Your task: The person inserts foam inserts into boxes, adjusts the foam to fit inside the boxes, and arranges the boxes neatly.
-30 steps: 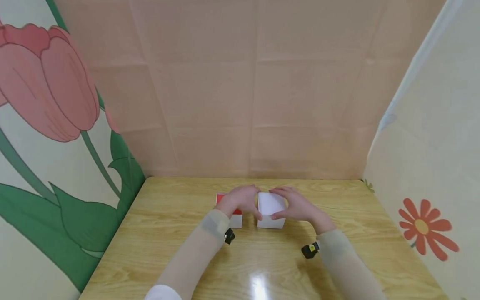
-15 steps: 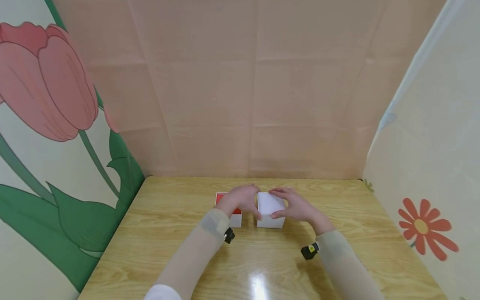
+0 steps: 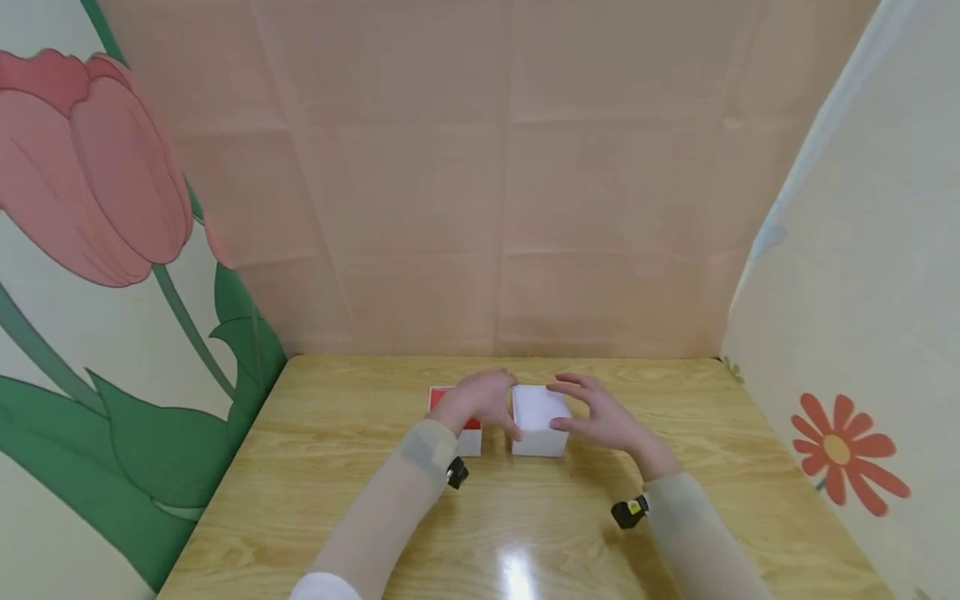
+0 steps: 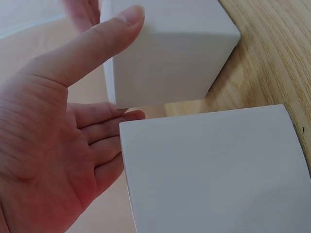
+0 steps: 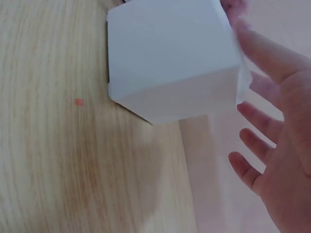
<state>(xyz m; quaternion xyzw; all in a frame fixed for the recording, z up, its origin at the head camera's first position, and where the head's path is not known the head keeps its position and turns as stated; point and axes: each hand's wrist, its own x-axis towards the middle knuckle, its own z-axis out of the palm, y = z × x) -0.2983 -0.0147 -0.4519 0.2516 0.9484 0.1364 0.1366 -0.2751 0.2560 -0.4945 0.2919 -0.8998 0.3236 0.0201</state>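
Observation:
A white box (image 3: pixel 541 408) stands on the wooden table, its plain white top and near side showing in the head view. My left hand (image 3: pixel 487 398) is at its left side, relaxed fingers by the far corner and a straight thumb by the near one. In the left wrist view that thumb (image 4: pixel 114 34) overlaps the box's edge. On the right, my right hand (image 3: pixel 600 414) has its fingers spread apart, thumb close to the box. A second white box (image 3: pixel 470 442) with a red inside stands to the left, partly hidden behind my left hand.
The wooden table (image 3: pixel 337 467) reaches back to a pinkish-brown cloth (image 3: pixel 420 208). Flower-printed panels flank it, one with a tulip (image 3: pixel 120 183) and one with a red flower (image 3: pixel 846 454). A small red speck (image 5: pixel 78 102) shows on the tabletop.
My right hand has drawn back to the right, and a gap now shows between its fingers and the box. My left hand and both boxes have stayed in place.

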